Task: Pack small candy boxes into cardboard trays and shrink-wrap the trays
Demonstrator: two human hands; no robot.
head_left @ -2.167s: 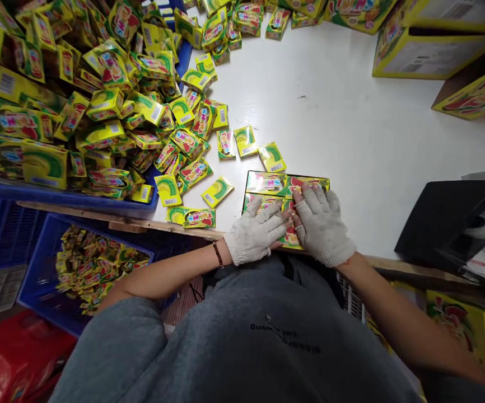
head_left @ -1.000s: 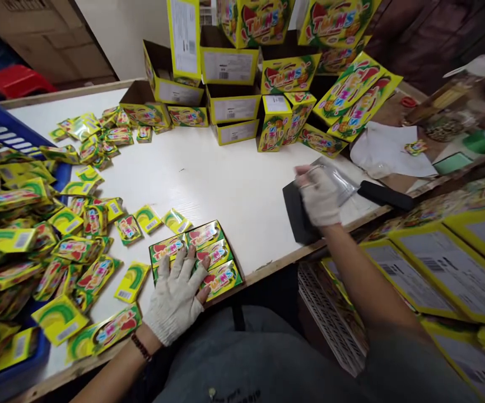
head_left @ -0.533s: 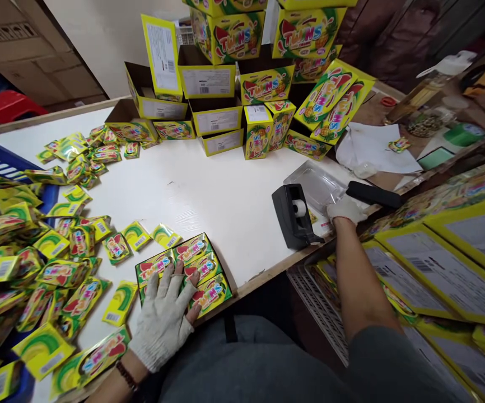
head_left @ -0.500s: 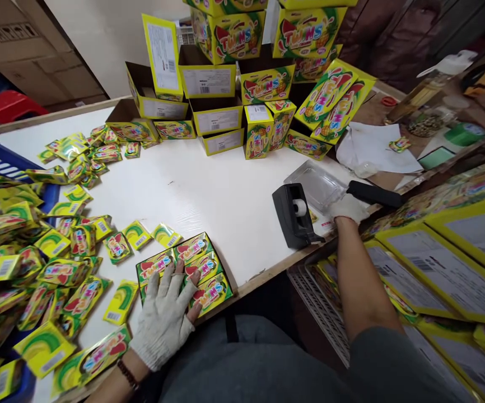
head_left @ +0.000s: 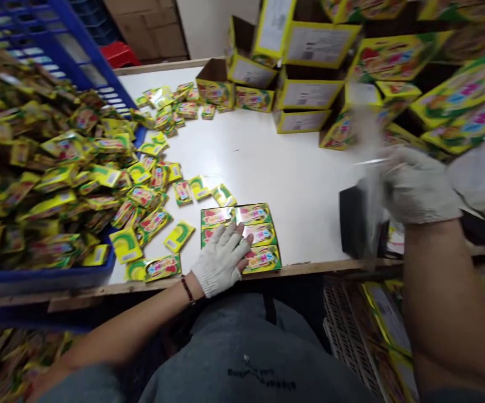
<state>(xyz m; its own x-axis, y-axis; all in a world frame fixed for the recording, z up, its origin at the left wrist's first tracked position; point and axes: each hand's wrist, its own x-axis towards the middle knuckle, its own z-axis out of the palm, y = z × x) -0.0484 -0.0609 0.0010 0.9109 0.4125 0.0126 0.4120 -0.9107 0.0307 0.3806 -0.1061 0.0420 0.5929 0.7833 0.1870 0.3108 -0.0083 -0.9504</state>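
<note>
My left hand [head_left: 221, 262], in a white knit glove, lies with fingers spread on a shallow box of small candy packs [head_left: 259, 235] at the table's front edge. On the right, my gloved right hand [head_left: 419, 184] grips a clear plastic tray [head_left: 371, 190], held up on edge and smeared by motion. Behind that tray, partly covered, stands a black tape dispenser [head_left: 349, 221]. Loose yellow and green packs [head_left: 179, 236] are scattered to the left of the box.
A blue plastic crate [head_left: 95, 56] heaped with candy packs takes up the left side. Several open yellow cartons [head_left: 309, 92] are stacked along the table's back. A red stool [head_left: 119, 53] stands behind the table, and a pale slatted crate [head_left: 347, 313] sits below its front edge.
My right hand has lifted the clear plastic tray off the table beside the tape dispenser. My left hand stays on the box of packs. The whole view has swung to the left.
</note>
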